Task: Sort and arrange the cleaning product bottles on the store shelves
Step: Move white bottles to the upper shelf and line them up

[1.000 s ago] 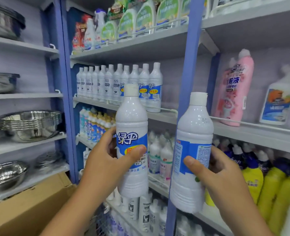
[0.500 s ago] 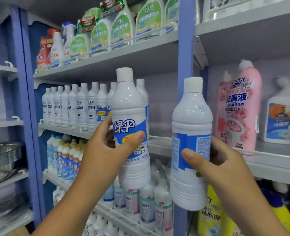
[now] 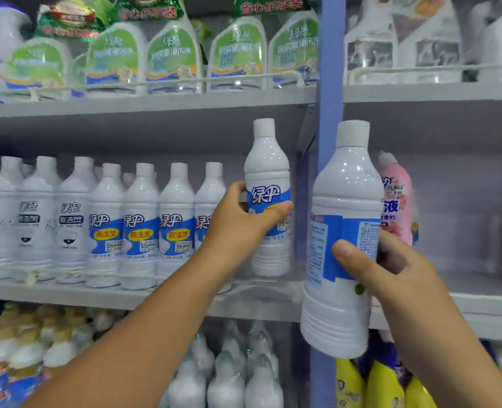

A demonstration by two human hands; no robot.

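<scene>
The left hand (image 3: 238, 222) grips a white bottle (image 3: 268, 178) upright, label forward, at the right end of the row of matching white bottles (image 3: 140, 225) on the middle shelf (image 3: 126, 295), its base just above the shelf. The right hand (image 3: 391, 269) holds a second white bottle (image 3: 341, 201) upright, back label showing, in front of the blue upright post (image 3: 330, 69). Behind it stands a pink bottle (image 3: 398, 201).

The left hand (image 3: 238, 222) covers part of its bottle's (image 3: 268, 198) label and most of the last bottle in the row (image 3: 207, 213). The right hand (image 3: 391, 272) hides the back of its bottle (image 3: 341, 240), which masks much of the pink bottle (image 3: 397, 201). Top-shelf labels (image 3: 173, 51) are blurred; lower bottles (image 3: 243, 375) are cut off
</scene>
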